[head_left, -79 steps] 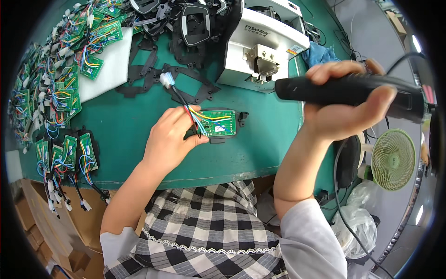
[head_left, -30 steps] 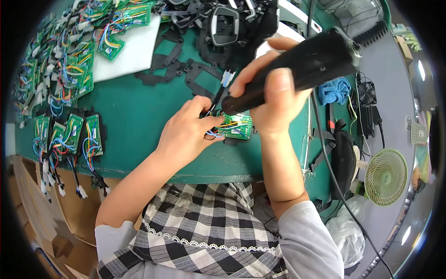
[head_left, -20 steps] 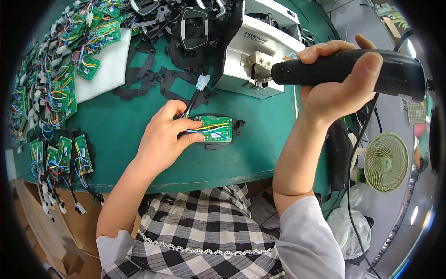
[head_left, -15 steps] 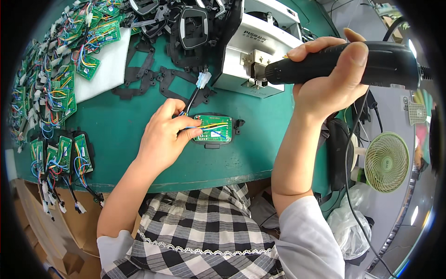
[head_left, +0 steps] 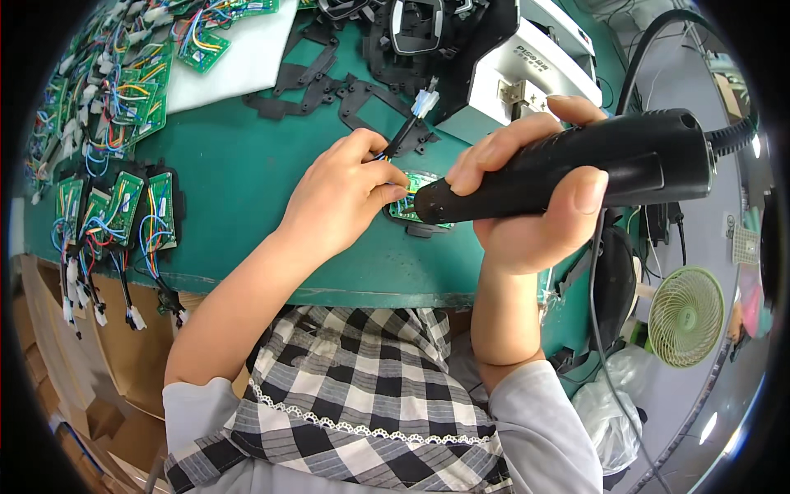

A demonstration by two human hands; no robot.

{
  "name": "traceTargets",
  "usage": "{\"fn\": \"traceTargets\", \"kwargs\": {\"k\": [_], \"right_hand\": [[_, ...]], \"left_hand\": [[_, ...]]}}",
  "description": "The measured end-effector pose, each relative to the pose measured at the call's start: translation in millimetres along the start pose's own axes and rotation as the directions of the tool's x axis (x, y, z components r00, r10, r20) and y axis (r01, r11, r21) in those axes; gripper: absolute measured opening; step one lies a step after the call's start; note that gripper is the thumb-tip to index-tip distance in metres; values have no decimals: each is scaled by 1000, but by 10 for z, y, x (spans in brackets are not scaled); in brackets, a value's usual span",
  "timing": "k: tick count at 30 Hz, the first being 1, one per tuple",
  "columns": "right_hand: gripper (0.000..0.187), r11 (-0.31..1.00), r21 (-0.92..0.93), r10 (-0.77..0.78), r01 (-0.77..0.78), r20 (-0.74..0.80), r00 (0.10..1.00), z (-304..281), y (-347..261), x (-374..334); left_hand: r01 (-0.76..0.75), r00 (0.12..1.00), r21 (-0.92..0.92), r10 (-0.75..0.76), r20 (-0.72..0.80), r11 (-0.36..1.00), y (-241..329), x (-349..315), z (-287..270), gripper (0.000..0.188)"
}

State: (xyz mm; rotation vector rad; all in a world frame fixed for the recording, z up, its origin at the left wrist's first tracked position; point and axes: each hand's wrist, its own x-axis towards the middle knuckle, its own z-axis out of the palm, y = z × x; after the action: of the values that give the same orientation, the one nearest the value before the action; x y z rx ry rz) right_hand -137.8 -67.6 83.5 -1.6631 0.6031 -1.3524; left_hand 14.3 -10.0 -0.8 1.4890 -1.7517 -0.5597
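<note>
- Nearest: b/w checked apron, up against the edge of the green table.
- R hand: fingers + thumb wrapped firmly round a blk corded driver; its nose sits in front of the board's R part from this angle.
- Off L, near edge: a few wired boards in a row, leads hanging over the side.
- L hand: thumb + index close together at the L end of the green circuit board; can't tell if they clamp the wires or just press, view's partly blocked.
- Circuit board: on the table between the hands, in a blk backing.
- Handling, my read: board prob. light, stiff, fragile; hold by edges or backing, not by solder joints. Wires soft, so don't tug. Driver looks heavier; grip mid-body, mind cord drag.
- Just beyond: blk cable slants away to a white plug.
- Farther: blk plastic frames, silver-white machine to their R.
- Far L: big wired-board pile by white foam.
</note>
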Motion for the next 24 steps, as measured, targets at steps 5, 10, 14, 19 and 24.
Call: {"fn": "traceTargets", "kwargs": {"k": [5,10,14,19,24], "right_hand": [[66,1000,-20,-9,10,34,999,67,37,-1],[71,998,-57,12,-10,34,999,111,19,-40],[72,998,-64,-6,12,95,995,132,35,-51],[73,1000,-12,0,3,210,978,150,36,-25],[72,995,-59,-70,77,107,992,118,117,-57]], "left_hand": [[-24,998,-6,24,-58,1000,-9,6,26,12],[3,999,-9,-3,-35,1000,7,0,7,11],[-13,999,17,14,-52,1000,-8,-11,23,9],[-28,998,56,31,-57,998,-35,-23,37,9],[-21,999,32,22,-38,999,-38,-32,43,18]]}}
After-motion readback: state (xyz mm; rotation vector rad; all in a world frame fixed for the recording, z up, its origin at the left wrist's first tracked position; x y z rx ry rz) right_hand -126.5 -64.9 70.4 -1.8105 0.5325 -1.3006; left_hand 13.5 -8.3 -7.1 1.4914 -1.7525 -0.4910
